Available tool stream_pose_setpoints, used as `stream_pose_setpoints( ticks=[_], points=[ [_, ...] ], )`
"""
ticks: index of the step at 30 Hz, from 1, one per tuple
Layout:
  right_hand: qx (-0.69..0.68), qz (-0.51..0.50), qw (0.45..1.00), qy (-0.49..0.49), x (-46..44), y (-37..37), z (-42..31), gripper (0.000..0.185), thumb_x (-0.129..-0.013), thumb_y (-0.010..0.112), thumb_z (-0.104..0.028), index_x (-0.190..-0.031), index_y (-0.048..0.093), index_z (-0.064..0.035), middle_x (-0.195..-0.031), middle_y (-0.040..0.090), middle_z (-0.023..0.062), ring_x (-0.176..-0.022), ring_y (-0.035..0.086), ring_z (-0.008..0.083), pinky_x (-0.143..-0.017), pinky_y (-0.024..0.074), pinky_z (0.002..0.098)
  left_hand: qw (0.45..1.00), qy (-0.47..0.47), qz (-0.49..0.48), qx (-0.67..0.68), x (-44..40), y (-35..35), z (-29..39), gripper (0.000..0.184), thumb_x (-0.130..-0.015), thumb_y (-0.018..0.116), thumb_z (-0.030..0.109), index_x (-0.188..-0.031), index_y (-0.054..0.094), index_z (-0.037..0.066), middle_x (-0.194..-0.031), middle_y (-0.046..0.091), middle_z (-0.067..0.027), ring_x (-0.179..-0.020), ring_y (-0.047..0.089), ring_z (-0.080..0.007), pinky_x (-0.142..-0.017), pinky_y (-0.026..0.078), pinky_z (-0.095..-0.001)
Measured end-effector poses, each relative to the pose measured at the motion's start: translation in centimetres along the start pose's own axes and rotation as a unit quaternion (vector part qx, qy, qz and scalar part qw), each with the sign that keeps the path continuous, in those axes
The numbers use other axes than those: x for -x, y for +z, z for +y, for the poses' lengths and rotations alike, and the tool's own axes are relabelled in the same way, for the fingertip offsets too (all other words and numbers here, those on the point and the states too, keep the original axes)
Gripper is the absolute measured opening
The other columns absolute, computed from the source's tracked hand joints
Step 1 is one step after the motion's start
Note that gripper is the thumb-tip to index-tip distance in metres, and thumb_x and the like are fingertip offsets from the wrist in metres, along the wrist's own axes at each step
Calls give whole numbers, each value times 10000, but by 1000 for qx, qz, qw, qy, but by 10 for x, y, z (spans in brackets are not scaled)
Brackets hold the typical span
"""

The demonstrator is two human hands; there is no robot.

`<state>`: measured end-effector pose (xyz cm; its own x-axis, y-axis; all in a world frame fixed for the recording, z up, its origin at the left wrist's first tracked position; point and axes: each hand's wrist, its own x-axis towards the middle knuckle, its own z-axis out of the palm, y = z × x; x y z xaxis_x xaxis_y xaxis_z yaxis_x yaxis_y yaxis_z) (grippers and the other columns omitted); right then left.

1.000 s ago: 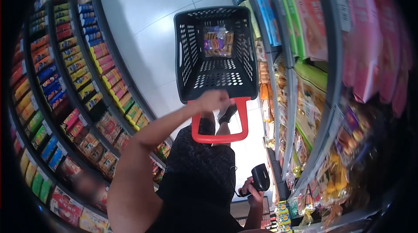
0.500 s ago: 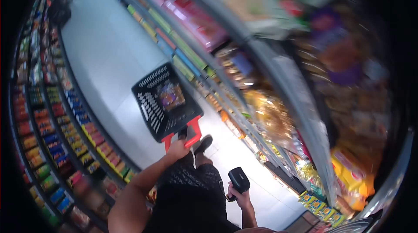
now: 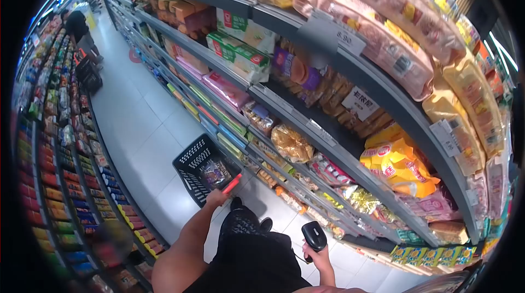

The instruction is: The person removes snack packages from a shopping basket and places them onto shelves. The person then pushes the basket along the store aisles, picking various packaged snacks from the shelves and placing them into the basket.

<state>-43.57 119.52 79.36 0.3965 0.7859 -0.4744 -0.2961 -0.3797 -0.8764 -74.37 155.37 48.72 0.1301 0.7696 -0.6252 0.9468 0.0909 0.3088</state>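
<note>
My left hand [image 3: 216,198] is closed round the red handle [image 3: 233,183] of a black shopping basket [image 3: 188,175], low in front of my legs. Inside the basket lies a clear package of brown snacks with a purple label [image 3: 215,174]. At the lower middle, my right hand [image 3: 318,254] grips a black handheld scanner [image 3: 313,234], its wide head pointing up and away from me. The scanner is in the air, apart from the shelves.
Shelves of packaged snacks [image 3: 394,161] rise close on the right, with price tags along their edges. Another packed shelf [image 3: 65,183] lines the left. A person in dark clothes [image 3: 78,26] stands far up the aisle floor [image 3: 128,107], near another black basket [image 3: 87,74].
The view has swung right and up, showing more of the right shelves. My left hand, earlier loosely over the basket's handle, is now closed on it. The scanner stays in my right hand.
</note>
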Motion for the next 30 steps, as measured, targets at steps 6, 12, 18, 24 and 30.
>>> stream_pose_setpoints(
  ticks=[6, 12, 18, 24, 30],
  points=[
    [26, -40, 999, -5, -21, 34, -22, 266, -871, 803, -60, -1106, 706, 19, -783, 691, 10, -591, 601, 65, -554, 467, 235, 998, 14, 60, 28, 18, -44, 4, 552, -835, 685, 517, -1024, 778, 7, -1039, 745, -243, -1013, 720, -409, -921, 567, -484],
    [68, -108, 991, 29, -78, 114, -51, 289, -880, 767, -29, -1136, 651, 41, -781, 646, 37, -605, 621, 113, -577, 504, 273, 987, 83, 117, 74, -7, -85, -24, 438, -817, 687, 439, -921, 789, 26, -969, 751, -222, -938, 735, -384, -860, 586, -479],
    [181, -218, 959, 16, -155, 229, -95, 238, -888, 793, -109, -1066, 661, -21, -745, 656, 9, -587, 613, 84, -543, 493, 254, 990, 50, 109, 79, -71, -114, -51, 350, -811, 669, 353, -923, 792, 45, -978, 759, -195, -940, 738, -371, -860, 587, -474],
    [173, -273, 946, 7, -199, 318, -132, 286, -902, 768, -89, -1132, 608, -28, -791, 645, 29, -610, 606, 104, -554, 485, 264, 992, 11, 65, 105, -107, -165, -64, 301, -803, 658, 277, -958, 795, 59, -1012, 757, -206, -985, 733, -372, -895, 576, -473],
    [213, -313, 925, 33, -245, 356, -134, 342, -901, 788, -123, -1172, 602, -28, -842, 650, 26, -623, 590, 92, -567, 486, 255, 991, 12, 47, 124, -131, -212, -75, 311, -804, 639, 269, -978, 799, 66, -1008, 754, -217, -998, 727, -380, -915, 565, -473]
  ],
)
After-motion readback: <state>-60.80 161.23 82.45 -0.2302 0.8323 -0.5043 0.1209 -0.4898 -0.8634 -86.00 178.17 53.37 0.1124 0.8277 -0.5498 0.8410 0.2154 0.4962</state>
